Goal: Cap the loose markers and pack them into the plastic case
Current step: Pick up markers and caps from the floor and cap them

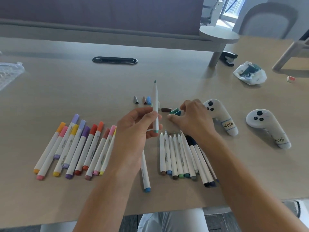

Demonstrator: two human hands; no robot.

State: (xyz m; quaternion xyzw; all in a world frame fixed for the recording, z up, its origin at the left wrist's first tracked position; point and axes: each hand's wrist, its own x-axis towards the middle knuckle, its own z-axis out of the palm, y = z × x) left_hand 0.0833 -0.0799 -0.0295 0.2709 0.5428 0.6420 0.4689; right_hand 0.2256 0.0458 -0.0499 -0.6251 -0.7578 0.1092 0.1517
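My left hand grips an uncapped white marker upright, its teal tip pointing away. My right hand rests on the table with thumb and forefinger curled round two teal caps. A dark brown cap lies beside them, with grey, brownish and blue caps farther back. Several uncapped markers lie under my right forearm. Several capped markers lie in a row on the left. A clear plastic case sits at the far left edge.
One blue-ended marker lies partly under my left wrist. Two white controllers sit to the right. Farther back are a crumpled bag, a black stapler, a shelf leg and a cable slot.
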